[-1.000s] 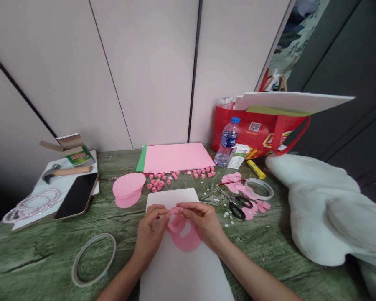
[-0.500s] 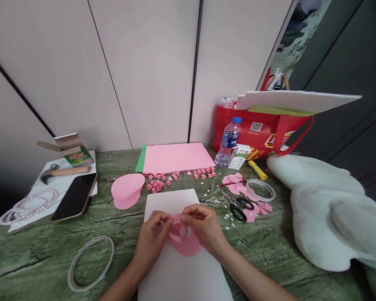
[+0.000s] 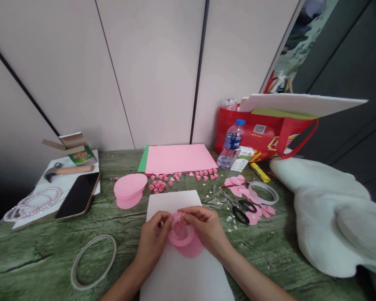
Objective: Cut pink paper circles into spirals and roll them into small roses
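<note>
In the head view, my only feed, I have both hands low in the centre of the frame, over the white board (image 3: 181, 276). The left hand (image 3: 153, 238) pinches the upper left edge of the pink spiral (image 3: 180, 243) between thumb and finger; the right hand (image 3: 207, 230) pinches its top edge from the other side. The spiral hangs between them, above the board's middle.

What has just changed is its shape: half a second ago the loops looked looser and the fingertips stood further apart. Now the right fingertips sit closer to the left ones, and the inner turn reads as a rounder ring. I take that to mean the coil is being gathered in, with a broad tail below still unrolled. The rest of the bench (image 3: 50, 259) looks undisturbed; my picture only slides slightly.

For writing, right of centre the red bag (image 3: 235, 127) carries a QR code (image 3: 259, 129) and a logo too blurred for me to read. The bottle (image 3: 231, 142) has a blue label with pale characters, the carton (image 3: 242, 158) green print, and the box (image 3: 81, 155) at middle left yellowish lettering; none is legible.
</note>
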The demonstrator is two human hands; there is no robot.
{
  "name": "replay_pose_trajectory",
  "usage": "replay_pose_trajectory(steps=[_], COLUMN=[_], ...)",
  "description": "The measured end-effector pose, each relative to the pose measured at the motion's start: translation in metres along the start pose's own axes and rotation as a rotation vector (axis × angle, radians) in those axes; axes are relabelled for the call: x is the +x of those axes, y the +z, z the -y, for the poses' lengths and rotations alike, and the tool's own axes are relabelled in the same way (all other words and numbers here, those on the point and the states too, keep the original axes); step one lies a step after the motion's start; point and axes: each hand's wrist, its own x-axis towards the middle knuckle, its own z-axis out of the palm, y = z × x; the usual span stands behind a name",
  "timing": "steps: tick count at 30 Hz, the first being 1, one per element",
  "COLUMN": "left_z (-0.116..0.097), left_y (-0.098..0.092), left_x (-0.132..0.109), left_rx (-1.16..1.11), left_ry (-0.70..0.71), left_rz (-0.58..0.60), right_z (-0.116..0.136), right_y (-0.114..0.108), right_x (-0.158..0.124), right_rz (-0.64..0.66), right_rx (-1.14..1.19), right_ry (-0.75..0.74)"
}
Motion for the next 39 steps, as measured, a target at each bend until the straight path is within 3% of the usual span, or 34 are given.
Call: replay_pose_trajectory(steps=[11, 15, 27, 39], left_z=[-0.009, -0.007, -0.011, -0.005], left_y=[0.0, 0.0, -0.001, -0.001], left_x=[-0.001, 0.0, -0.001, 0.0], left_rx=[-0.361, -0.44, -0.487, -0.403], left_ry=[-0.09, -0.129, -0.155, -0.136], left_rz=[0.122, 0.101, 0.144, 0.09], right_z=[-0.002, -0.001, -0.001, 0.0], right_y=[0.0, 0.0, -0.001, -0.002], right_x=[0.0, 0.001, 0.001, 0.003], right_rz=[-0.048, -0.028, -0.013, 0.012], right_rx=[-0.018, -0.031, -0.034, -0.037], right_ry=[-0.022, -0.007, -0.03, -0.016])
